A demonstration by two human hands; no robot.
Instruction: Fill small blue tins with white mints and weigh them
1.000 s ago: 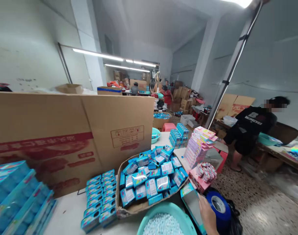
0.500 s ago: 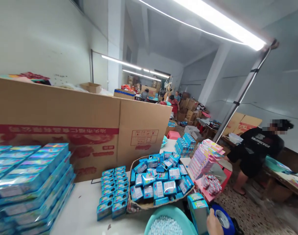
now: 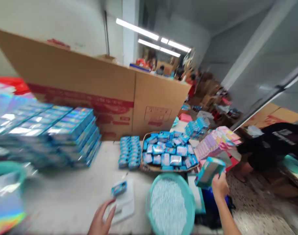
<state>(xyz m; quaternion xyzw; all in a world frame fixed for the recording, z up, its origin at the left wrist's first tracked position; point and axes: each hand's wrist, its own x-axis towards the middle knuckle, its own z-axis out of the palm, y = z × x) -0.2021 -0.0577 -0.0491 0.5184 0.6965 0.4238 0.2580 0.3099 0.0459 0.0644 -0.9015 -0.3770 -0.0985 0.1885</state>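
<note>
A basin of pale beads [image 3: 148,205] stands between the right hand [image 3: 220,186], clamped on a teal box [image 3: 209,172], and the open left hand [image 3: 101,219], near a small blue box [image 3: 119,188].

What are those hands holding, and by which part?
The right hand grips a teal printed carton by its lower end. The left hand holds nothing; it is open, near a small blue box.

Blur leaves all print unreadable: on the held teal box [image 3: 209,172], the large cardboard carton [image 3: 80,98], and the black shirt [image 3: 283,138].
</note>
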